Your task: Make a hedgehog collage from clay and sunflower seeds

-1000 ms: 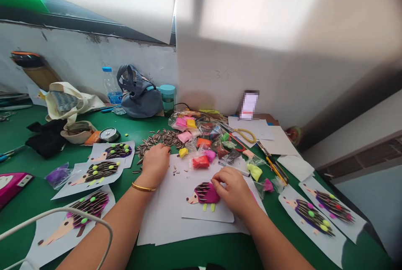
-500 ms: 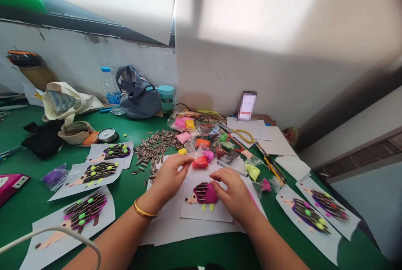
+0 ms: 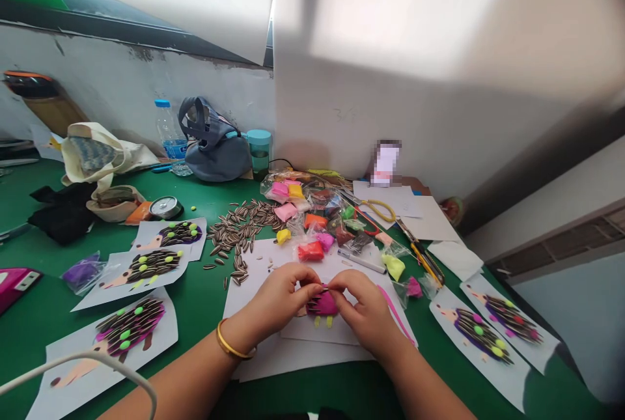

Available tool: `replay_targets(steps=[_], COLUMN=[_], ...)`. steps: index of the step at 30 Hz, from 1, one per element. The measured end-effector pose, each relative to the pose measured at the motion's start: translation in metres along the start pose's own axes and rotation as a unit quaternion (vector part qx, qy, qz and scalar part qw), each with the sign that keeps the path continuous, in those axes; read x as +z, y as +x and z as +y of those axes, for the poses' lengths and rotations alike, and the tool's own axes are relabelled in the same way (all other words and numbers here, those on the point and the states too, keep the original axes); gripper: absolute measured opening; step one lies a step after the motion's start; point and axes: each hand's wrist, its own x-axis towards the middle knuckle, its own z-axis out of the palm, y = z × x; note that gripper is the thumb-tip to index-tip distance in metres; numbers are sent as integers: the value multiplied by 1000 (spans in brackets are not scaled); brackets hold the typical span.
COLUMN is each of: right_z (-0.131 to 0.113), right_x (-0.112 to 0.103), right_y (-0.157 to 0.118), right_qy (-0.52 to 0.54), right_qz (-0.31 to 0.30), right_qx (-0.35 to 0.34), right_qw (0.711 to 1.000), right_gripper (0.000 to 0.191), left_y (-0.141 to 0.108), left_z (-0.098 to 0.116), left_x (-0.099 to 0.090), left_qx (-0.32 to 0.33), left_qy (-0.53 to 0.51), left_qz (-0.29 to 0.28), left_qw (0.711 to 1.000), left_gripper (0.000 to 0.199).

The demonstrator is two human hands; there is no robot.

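Observation:
My left hand [image 3: 288, 293] and my right hand [image 3: 360, 306] meet fingertip to fingertip over a hedgehog picture. Both are closed in a pinch on a small, dark sunflower seed, mostly covered by the fingers. Beneath them lies the magenta clay hedgehog body [image 3: 328, 306], with several striped seeds stuck in it as spines and two yellow clay feet [image 3: 323, 322]. My left fingers hide most of its head. The picture is on a white card [image 3: 336, 336] on top of other white sheets. A pile of sunflower seeds [image 3: 249, 221] lies beyond my left hand.
Bagged coloured clay, including a red piece [image 3: 310, 251], lies beyond my hands. Yellow-handled scissors [image 3: 381, 209], a cutter knife [image 3: 424, 262] and a phone [image 3: 385, 165] are at back right. Finished hedgehog cards [image 3: 63, 335] lie left, others [image 3: 478, 361] right. A white cable [image 3: 97, 356] crosses lower left.
My left hand has moved right and toward me, away from the red clay, and my fingertips have come together over the hedgehog. The hands were apart before.

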Motion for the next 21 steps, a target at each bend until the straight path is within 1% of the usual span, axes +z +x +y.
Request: replay_targets(steps=[3,6,8,13,21], right_z=[6,10,10,5,11], right_x=[-1,0,1,4,15], right_y=[0,1,2,4,1], right_qy=[-23,-47,-63,-85,-114], right_qz=[-34,-58,-65,-66,-65], right_qx=[71,103,102,81,70], right_qw=[997,992,991,991,989], right_gripper=[15,16,15,13,13], left_y=[5,9,11,13,16], left_z=[-12,-26,-32,-35,-40], left_x=[-10,-18,-19,-19,-22], left_qx=[9,8,16,31,16], left_qy=[103,222,257,251,208], left_qz=[35,22,9,14,60], left_qw=[994,975,966,967,976], left_gripper=[18,23,24,24,25])
